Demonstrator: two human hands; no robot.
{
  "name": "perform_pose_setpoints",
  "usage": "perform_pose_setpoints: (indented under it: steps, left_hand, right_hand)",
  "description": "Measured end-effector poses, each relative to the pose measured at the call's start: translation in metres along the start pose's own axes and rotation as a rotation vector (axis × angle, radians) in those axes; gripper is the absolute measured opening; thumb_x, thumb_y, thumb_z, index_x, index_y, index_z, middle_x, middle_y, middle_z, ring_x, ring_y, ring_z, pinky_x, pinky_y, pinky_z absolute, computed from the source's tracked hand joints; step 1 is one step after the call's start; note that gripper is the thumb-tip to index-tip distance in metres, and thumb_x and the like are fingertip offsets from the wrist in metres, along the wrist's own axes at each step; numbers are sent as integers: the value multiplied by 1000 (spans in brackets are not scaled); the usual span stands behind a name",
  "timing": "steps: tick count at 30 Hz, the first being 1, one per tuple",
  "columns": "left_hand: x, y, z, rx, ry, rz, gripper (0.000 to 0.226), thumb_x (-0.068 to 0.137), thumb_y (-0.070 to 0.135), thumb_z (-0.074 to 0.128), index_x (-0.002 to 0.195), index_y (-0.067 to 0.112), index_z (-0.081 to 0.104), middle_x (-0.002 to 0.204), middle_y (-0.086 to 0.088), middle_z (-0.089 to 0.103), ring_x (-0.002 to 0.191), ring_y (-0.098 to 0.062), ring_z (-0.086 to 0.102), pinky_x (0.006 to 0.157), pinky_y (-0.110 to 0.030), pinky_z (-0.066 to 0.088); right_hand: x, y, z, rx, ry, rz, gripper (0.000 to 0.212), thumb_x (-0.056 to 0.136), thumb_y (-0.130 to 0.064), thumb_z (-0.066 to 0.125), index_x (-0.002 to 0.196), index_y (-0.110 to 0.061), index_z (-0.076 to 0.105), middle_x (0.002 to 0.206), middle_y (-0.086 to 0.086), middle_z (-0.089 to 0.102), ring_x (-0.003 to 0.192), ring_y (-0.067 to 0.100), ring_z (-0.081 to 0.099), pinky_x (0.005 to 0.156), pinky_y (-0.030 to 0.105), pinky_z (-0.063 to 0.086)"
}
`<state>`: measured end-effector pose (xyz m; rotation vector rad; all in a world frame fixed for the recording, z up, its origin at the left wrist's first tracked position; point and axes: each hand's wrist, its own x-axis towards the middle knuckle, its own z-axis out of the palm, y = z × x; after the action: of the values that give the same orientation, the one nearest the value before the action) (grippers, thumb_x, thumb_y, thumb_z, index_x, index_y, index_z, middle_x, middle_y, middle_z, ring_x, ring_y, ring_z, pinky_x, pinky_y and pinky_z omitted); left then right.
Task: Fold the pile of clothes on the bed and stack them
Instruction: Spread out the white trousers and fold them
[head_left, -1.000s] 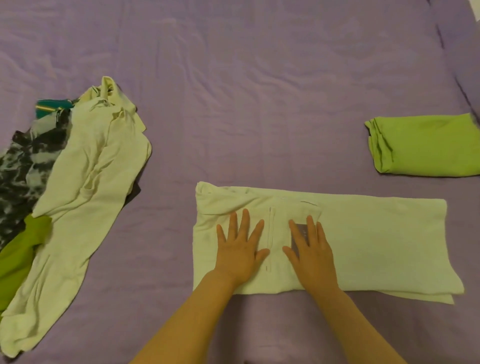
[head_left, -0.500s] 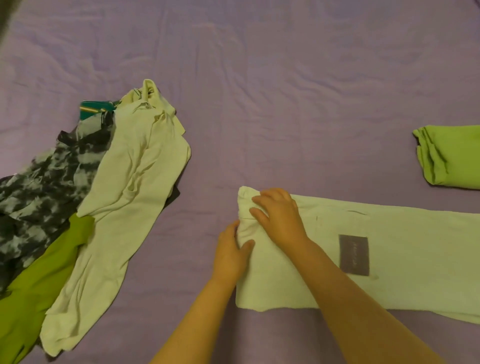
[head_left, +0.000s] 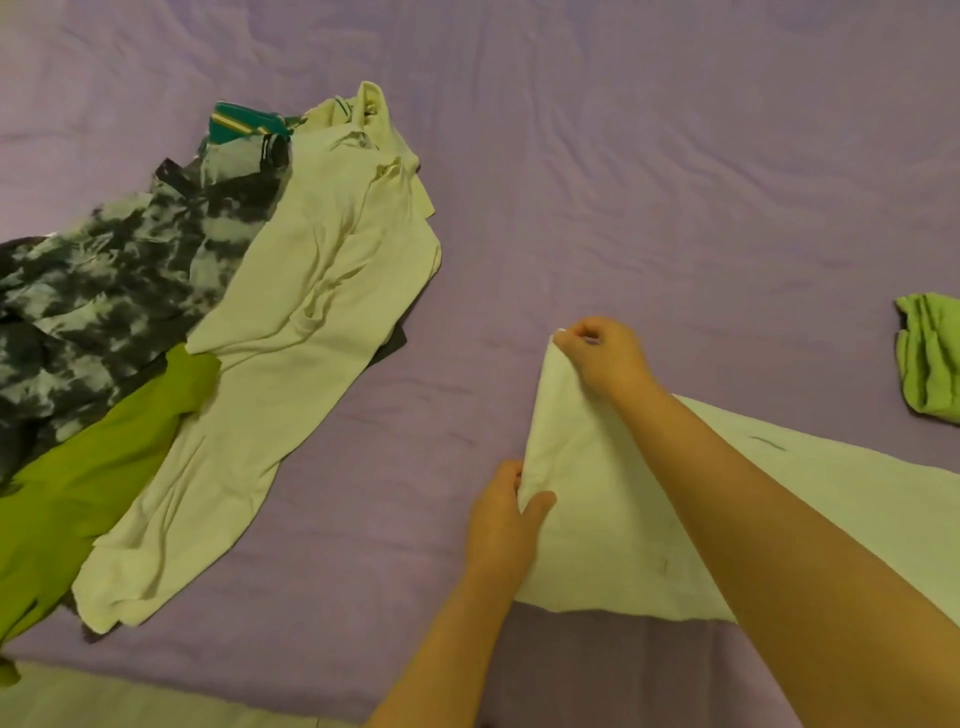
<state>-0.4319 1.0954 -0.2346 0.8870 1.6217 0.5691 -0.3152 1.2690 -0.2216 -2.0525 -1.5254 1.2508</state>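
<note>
Four loose garments make up the pile at the left of the purple bedsheet (head_left: 597, 171): a black-and-white tie-dye top (head_left: 98, 296) at the far left edge, a lime-green garment (head_left: 88, 483) running off the lower left, a teal striped piece (head_left: 244, 122) peeking out at the top, and a long cream garment (head_left: 291, 332) draped over them all, its lower end reaching toward the near edge of the bed. No writing can be read on any of these.

Between the pile and the hands lies a broad strip of bare sheet, and more bare sheet fills the far side.

Right of that strip, the left hand (head_left: 506, 519) pinches the left end of the cream shirt (head_left: 597, 525) at its near corner, thumb on top and fingers curled under the cloth. The right hand (head_left: 605, 353) grips the far corner of the same end in a closed fist and holds it raised off the bed, so the end stands up in a peak. Half a second ago that end lay flat with both hands settling on it; now it is lifted, and the dark rectangular label seen then on the shirt is hidden behind the right forearm. The rest of the shirt lies flat and runs out of view to the right.

At the right edge, well apart from the shirt, sits a folded lime-green garment (head_left: 930, 353), partly cut off by the frame.
</note>
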Motion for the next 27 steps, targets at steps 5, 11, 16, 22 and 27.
perform_pose_setpoints:
  steps: [5, 11, 16, 22, 27]
  left_hand:
    - [-5, -6, -3, -131, -2, -10, 23, 88, 21, 66, 94, 36, 51, 91, 16, 61, 74, 10, 58, 60, -7, 44]
    - [-27, -30, 1, -205, -52, -89, 42, 85, 33, 69, 118, 40, 45, 108, 27, 54, 97, 10, 55, 67, -7, 47]
    - [-35, -24, 7, -171, 17, -72, 13, 88, 40, 63, 93, 39, 51, 95, 16, 61, 81, 10, 58, 62, -8, 45]
    - [-45, -23, 16, -192, 112, -67, 14, 88, 41, 63, 87, 31, 53, 88, 11, 62, 75, 9, 58, 62, -11, 46]
    - [-54, -35, 10, -183, 110, -98, 12, 87, 33, 67, 91, 29, 56, 90, 12, 64, 75, 5, 61, 60, -11, 46]
  right_hand:
    - [13, 6, -11, 23, -121, -102, 15, 94, -28, 58, 81, -20, 56, 71, -9, 51, 64, 4, 46, 50, 10, 34]
    - [18, 20, -1, -178, -289, -223, 23, 100, -39, 39, 86, -21, 41, 70, -8, 40, 61, 6, 38, 58, 27, 32]
    - [6, 30, 6, -326, -122, -366, 26, 102, -40, 31, 89, -19, 38, 69, -6, 43, 60, 13, 40, 53, 30, 31]
    - [18, 15, -6, -430, -27, -434, 25, 103, -33, 33, 92, -10, 39, 73, 13, 50, 62, 27, 40, 50, 35, 22]
    - [-5, 24, -7, -339, -94, -451, 28, 97, -39, 48, 115, -18, 55, 107, 3, 57, 103, 24, 50, 89, 38, 39]
